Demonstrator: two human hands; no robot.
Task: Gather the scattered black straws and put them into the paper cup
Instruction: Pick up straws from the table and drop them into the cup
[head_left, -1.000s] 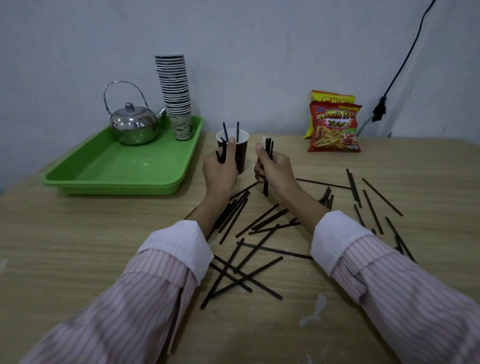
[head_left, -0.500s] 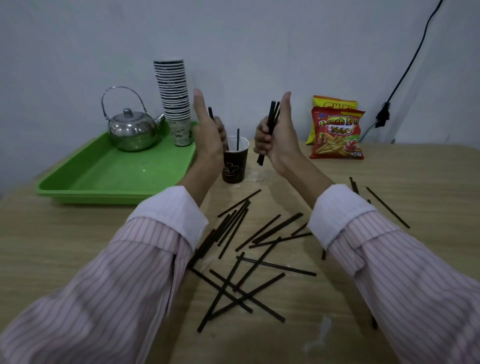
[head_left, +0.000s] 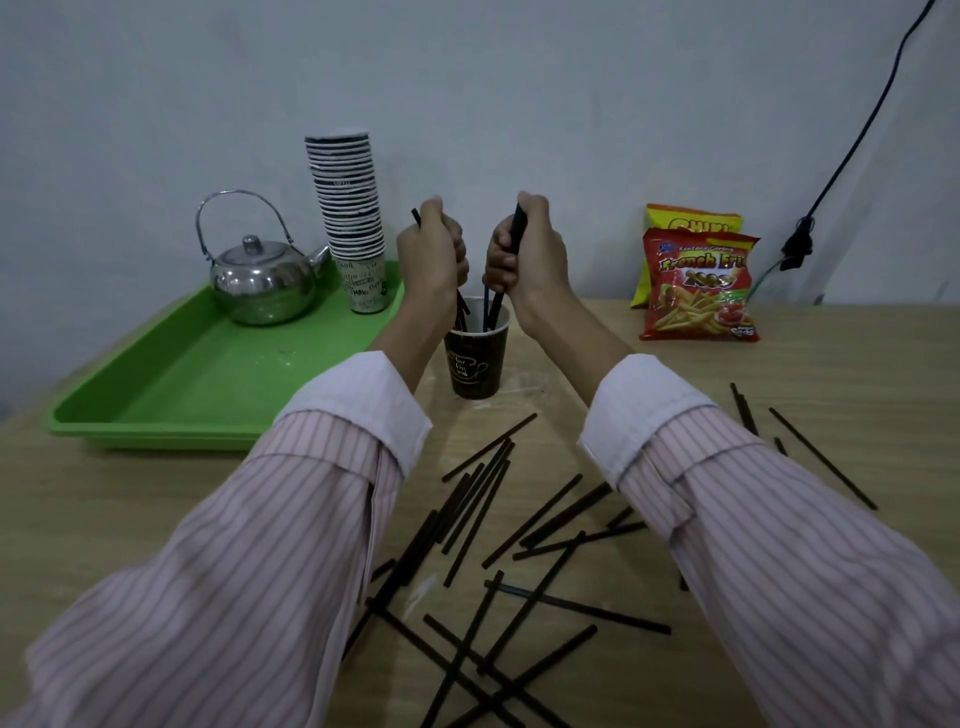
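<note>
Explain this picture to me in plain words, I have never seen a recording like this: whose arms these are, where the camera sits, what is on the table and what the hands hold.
There is no machine here. A person wears a wide-angle camera on the head, looking forward and down, so the striped sleeves are that person's own arms. The left hand and right hand are each closed around a few black straws, whose lower ends dip into the dark paper cup. Many more scattered straws lie on the wooden table. At the left, a green tray carries a metal teapot and a stack of paper cups. At the right, two snack bags lean against the wall.
</note>
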